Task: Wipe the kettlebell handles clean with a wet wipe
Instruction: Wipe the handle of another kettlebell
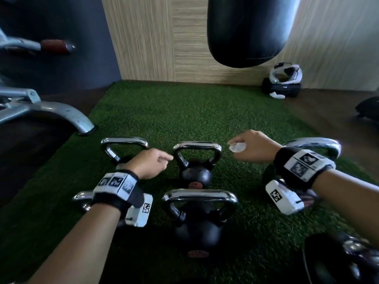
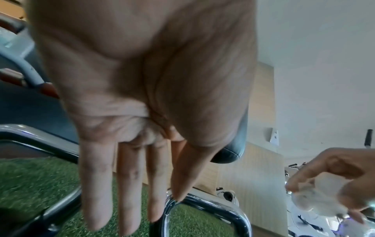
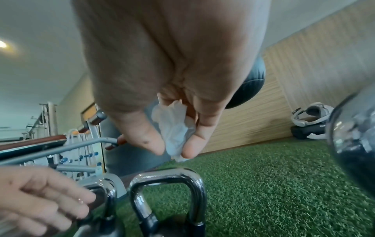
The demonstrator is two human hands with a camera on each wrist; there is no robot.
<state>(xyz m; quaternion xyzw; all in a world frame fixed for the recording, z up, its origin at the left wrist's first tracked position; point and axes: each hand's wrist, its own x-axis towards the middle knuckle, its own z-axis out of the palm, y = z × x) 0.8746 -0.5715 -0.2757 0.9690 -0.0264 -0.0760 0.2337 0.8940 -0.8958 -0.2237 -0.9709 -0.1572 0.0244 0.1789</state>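
Several black kettlebells with chrome handles stand on green turf (image 1: 184, 111). The middle back kettlebell (image 1: 195, 175) has its handle (image 1: 198, 146) between my hands. My left hand (image 1: 166, 159) reaches in from the left with straight fingers (image 2: 125, 184), and one fingertip touches the handle's left corner (image 2: 213, 206). My right hand (image 1: 252, 148) hovers just right of the handle and pinches a crumpled white wet wipe (image 1: 236, 147) between thumb and fingers (image 3: 174, 128), apart from the handle (image 3: 168, 176). A nearer kettlebell (image 1: 200, 196) stands in front.
More kettlebells stand at the left (image 1: 124, 141), right (image 1: 313, 144) and lower right (image 1: 338, 261). A black punching bag (image 1: 250, 31) hangs over the far turf. A grey machine leg (image 1: 51, 113) lies at the left. A white headset (image 1: 285, 78) sits by the wall.
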